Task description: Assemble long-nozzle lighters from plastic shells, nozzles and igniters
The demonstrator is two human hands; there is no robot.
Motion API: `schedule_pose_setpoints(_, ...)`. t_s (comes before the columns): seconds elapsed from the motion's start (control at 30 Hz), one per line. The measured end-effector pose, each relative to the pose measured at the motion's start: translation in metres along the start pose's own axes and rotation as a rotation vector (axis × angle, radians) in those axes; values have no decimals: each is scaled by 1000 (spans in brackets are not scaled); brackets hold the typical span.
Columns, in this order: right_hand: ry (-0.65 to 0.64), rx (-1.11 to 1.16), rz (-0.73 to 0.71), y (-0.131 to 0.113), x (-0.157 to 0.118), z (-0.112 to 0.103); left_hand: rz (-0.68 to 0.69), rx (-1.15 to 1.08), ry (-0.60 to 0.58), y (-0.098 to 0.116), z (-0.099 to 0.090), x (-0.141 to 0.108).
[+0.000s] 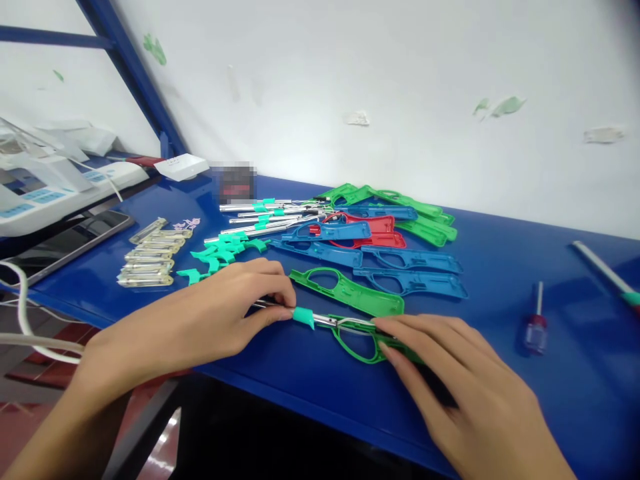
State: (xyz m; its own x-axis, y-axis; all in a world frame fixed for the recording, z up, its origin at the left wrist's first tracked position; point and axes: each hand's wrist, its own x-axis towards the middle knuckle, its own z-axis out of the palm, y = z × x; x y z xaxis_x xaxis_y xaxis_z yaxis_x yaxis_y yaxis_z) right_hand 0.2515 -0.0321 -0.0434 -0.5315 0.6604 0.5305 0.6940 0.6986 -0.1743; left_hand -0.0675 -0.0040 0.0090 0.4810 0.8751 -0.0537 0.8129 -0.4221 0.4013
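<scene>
Between the thumb and fingers of my left hand is a thin metal tube with a teal clip around it. The tube's right end lies at a green handle shell with a loop-shaped opening. My right hand is closed on the shell's right part, thumb below and fingers on top, covering much of it. A white wire runs from the tube into the shell. Just behind lies another green shell, open side up, touched by neither hand.
Blue shells, red shells, metal tubes and teal clips lie behind my hands. Clear-yellowish parts and a tablet are left. A screwdriver lies right. The blue table's front edge is close.
</scene>
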Motion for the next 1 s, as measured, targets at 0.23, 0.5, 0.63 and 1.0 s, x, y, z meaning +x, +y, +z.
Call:
schedule_pose_setpoints(0.23, -2, -20, -15, 0, 1, 1, -28, 48, 38, 10, 2, -8)
schedule_pose_setpoints(0.5, -6, -28, -24, 1, -2, 1, 118, -56, 109, 37, 18, 6)
schedule_pose_setpoints(0.63, -7, -37, -23, -1, -2, 0, 124, -51, 103, 36, 21, 7)
schedule_pose_setpoints(1.0, -25, -7, -33, -2, -3, -1, 133, -53, 77, 36, 18, 10)
